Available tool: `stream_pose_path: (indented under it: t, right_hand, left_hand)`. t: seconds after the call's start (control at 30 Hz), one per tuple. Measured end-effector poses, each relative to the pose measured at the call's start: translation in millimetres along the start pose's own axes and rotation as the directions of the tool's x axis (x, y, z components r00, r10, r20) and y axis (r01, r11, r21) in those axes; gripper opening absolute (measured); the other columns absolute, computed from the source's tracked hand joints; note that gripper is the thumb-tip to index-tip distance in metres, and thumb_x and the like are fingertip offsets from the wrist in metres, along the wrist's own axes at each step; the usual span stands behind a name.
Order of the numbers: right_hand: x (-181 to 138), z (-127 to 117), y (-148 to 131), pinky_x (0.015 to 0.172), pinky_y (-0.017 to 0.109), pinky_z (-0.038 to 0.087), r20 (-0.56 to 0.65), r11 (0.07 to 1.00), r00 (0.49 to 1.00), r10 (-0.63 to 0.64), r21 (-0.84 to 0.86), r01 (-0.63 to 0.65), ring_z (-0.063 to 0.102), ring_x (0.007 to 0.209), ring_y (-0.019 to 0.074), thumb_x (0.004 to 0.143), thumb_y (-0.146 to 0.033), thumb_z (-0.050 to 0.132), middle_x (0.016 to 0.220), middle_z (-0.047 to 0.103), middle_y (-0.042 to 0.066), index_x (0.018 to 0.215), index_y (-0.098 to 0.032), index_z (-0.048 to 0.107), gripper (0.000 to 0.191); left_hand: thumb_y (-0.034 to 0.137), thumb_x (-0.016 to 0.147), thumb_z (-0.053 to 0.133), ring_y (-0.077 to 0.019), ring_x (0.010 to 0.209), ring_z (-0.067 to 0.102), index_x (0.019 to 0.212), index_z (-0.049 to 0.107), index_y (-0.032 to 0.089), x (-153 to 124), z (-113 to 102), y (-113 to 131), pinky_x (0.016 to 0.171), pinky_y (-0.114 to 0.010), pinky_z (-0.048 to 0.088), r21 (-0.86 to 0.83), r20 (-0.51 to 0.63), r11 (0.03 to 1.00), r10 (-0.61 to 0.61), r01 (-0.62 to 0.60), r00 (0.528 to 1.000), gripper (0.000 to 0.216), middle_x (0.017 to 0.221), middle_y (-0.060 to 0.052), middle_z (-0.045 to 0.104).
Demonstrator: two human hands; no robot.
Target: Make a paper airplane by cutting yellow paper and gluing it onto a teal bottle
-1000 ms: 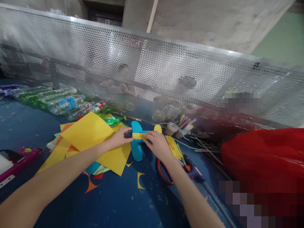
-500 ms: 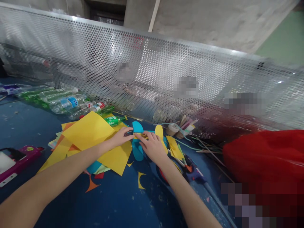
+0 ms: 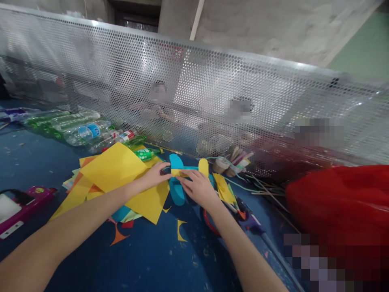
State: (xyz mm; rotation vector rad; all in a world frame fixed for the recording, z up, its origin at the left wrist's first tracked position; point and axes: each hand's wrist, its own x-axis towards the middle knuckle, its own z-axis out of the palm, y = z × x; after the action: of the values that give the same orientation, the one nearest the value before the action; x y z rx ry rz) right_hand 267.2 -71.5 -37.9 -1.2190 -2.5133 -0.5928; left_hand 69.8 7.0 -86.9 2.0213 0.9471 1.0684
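Note:
A blue paper cut-out (image 3: 176, 190) lies on the blue table (image 3: 146, 259) with a yellow strip (image 3: 178, 172) across it. My left hand (image 3: 154, 175) pinches the strip's left end, where a small dark thing sits between its fingertips. My right hand (image 3: 199, 187) rests palm down on the strip's right part, fingers pressed flat on the paper. A rounded yellow paper piece (image 3: 203, 166) sticks up just beyond my right hand.
Yellow and orange paper sheets (image 3: 112, 170) pile up to the left. Plastic bottles (image 3: 82, 132) lie along a perforated metal screen (image 3: 194, 97). Red-handled scissors (image 3: 212, 221) sit under my right wrist, sticks and tape rolls (image 3: 234, 164) beyond, a red bag (image 3: 337, 202) right, a pink device (image 3: 21, 205) left.
My right hand slid a little left along the yellow strip and flattened onto it. My left hand stays at the strip's left end.

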Motion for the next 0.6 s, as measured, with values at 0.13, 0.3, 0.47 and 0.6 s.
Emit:
stream_pose_path:
  t: [0.13, 0.3, 0.47, 0.6]
  right_hand:
    - [-2, 3, 3, 0.092, 0.037, 0.047, -0.003, 1.000, 1.000, -0.001, 0.012, 0.001, 0.057, 0.104, 0.0222, 0.088, -0.016, 0.050, 0.111, 0.066, 0.010, 0.113, -0.018, 0.066, 0.029]
    - [-2, 2, 10, 0.093, 0.037, 0.045, -0.063, 0.997, 0.995, 0.072, 0.021, -0.071, 0.062, 0.093, 0.0203, 0.084, -0.013, 0.051, 0.100, 0.072, 0.007, 0.099, -0.019, 0.071, 0.026]
    - [-4, -33, 24, 0.078, 0.035, 0.048, -0.197, 0.957, 0.939, 0.283, -0.006, -0.290, 0.065, 0.084, 0.0227, 0.085, -0.018, 0.047, 0.092, 0.073, 0.009, 0.094, -0.017, 0.071, 0.026]
    - [-20, -70, 47, 0.060, 0.027, 0.044, -0.223, 0.753, 0.737, 0.639, -0.018, -0.658, 0.066, 0.071, 0.0209, 0.083, -0.025, 0.049, 0.080, 0.073, 0.006, 0.094, -0.021, 0.072, 0.025]
  left_hand:
    - [0.031, 0.078, 0.061, -0.0238, 0.106, 0.057, 0.119, 0.055, 0.019, 0, -1, 2, 0.093, -0.039, 0.046, -0.035, 0.026, 0.999, -0.023, 0.024, 0.999, 0.043, 0.122, -0.010, 0.059]
    - [0.026, 0.074, 0.062, -0.0232, 0.095, 0.061, 0.121, 0.055, 0.019, -1, -3, 2, 0.088, -0.040, 0.048, 0.012, 0.024, 0.999, -0.040, 0.040, 0.999, 0.048, 0.116, -0.009, 0.062]
    - [0.028, 0.078, 0.058, -0.0215, 0.094, 0.061, 0.134, 0.043, 0.023, -3, -4, 2, 0.087, -0.037, 0.049, -0.050, 0.025, 0.998, -0.035, 0.036, 0.999, 0.058, 0.120, -0.009, 0.060]
    - [0.029, 0.080, 0.057, -0.0204, 0.099, 0.060, 0.136, 0.037, 0.021, 0, -3, -4, 0.089, -0.035, 0.048, -0.037, -0.063, 0.999, -0.038, 0.035, 0.997, 0.059, 0.119, -0.009, 0.058]
